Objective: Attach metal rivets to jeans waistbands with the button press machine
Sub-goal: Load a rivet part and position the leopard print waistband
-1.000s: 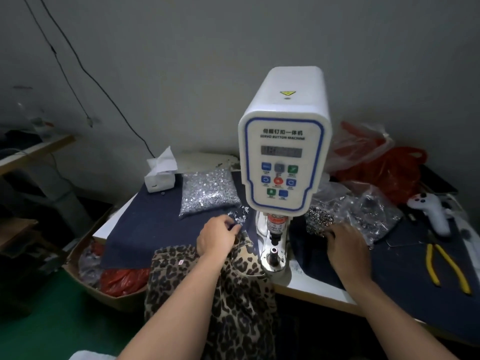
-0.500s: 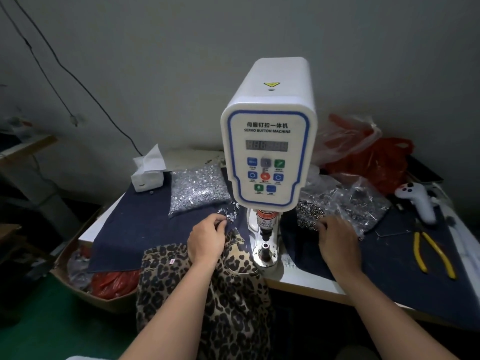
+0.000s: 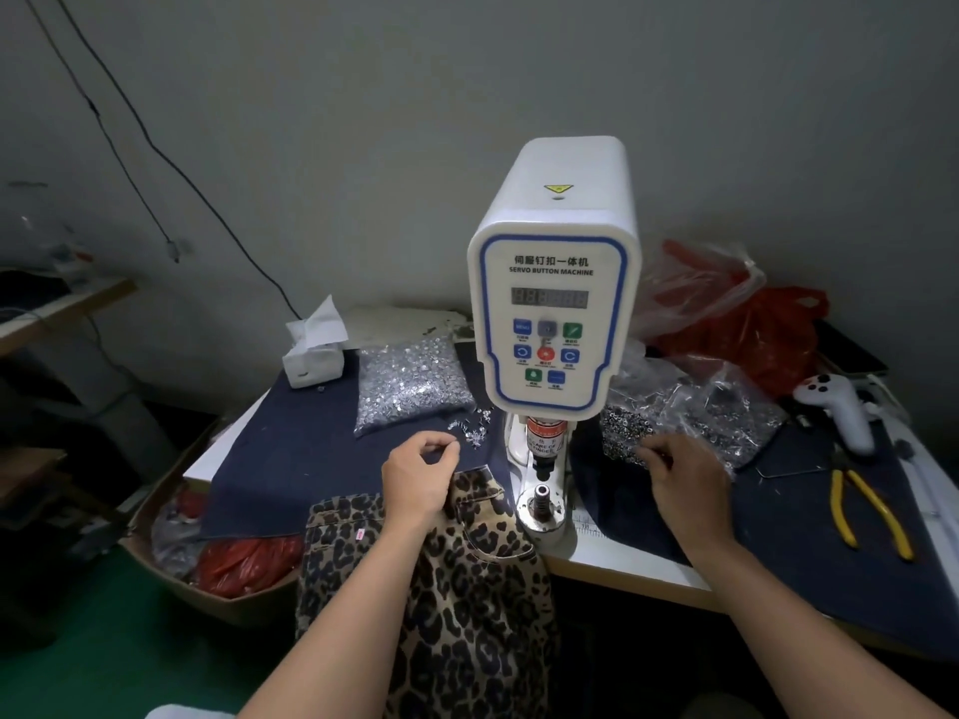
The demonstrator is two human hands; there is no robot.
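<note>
Parts being gathered; no rivet pressed yet.
Left hand (image 3: pixel 418 472) pinched among loose silver rivets (image 3: pixel 469 433); right hand (image 3: pixel 685 480), grip unclear, reached the bagged rings (image 3: pixel 628 428). Leopard-print jeans (image 3: pixel 467 589) hung off the tabletop's front edge beside the white button press machine (image 3: pixel 552 313).

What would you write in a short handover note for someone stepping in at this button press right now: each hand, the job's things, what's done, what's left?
Left hand: fingers curled at the loose rivets on the blue cloth; whether it holds one is unclear.
Right hand: fingertips in the open bag of rings; grip unclear.
Leopard-print jeans: hanging over the table edge, waistband beside the press base, not on it.
Done: nothing visible.
Left: load parts, seat waistband, press.
</note>
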